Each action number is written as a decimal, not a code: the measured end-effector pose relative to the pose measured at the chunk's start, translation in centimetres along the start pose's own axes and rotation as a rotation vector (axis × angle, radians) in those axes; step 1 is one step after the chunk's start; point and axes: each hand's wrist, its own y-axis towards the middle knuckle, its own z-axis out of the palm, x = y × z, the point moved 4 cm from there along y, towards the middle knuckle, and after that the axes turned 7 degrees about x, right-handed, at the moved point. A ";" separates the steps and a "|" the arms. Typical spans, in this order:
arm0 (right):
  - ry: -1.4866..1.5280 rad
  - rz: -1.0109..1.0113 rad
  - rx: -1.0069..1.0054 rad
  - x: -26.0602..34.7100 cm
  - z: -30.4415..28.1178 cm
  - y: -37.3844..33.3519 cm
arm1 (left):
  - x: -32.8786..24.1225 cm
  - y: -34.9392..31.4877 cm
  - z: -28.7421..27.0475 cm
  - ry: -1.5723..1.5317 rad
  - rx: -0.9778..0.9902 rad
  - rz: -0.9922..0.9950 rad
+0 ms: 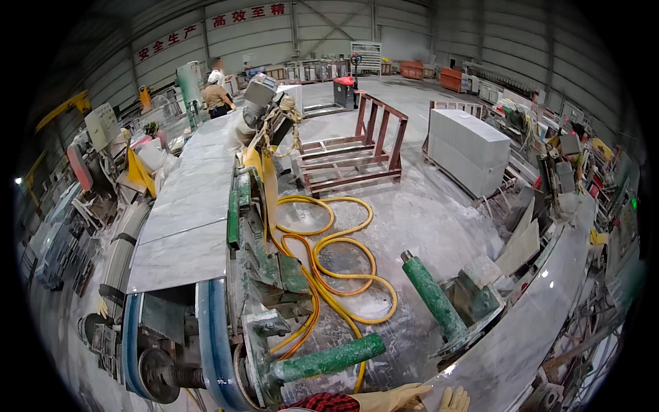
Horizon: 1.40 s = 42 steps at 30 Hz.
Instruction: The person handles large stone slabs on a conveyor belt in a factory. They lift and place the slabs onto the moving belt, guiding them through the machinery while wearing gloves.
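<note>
At the lower edge my left hand (395,398), in a cream rubber glove below a red-and-black checked sleeve, reaches to the right with its fingers stretched out and nothing in them. Beside it show the upright gloved fingers of my right hand (454,399), slightly apart and holding nothing visible; the rest is cut off. Both are nearest the near corner of a glossy white-grey stone slab (511,343) lying along the right. I cannot tell whether either hand touches it. A green roller (336,357) juts out just above my left hand.
On the left, stone slabs (189,213) lie over a conveyor with blue belts (215,343). A yellow hose (350,278) coils across the floor. Beyond stand another green roller (434,296), a brown metal rack (343,172), stacked white slabs (467,151) and a person in tan (217,99).
</note>
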 end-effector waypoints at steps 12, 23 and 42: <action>-0.149 -0.032 -0.129 -2.1 3.2 2.2 | -13.4 -18.5 -10.5 0.641 -0.665 0.354; -0.168 -0.074 -0.089 -1.5 1.5 2.9 | -9.5 -48.3 -24.5 1.135 -2.133 0.440; -0.234 -0.057 -0.144 -2.5 0.9 3.2 | -9.3 -47.1 -19.7 1.316 -2.116 0.286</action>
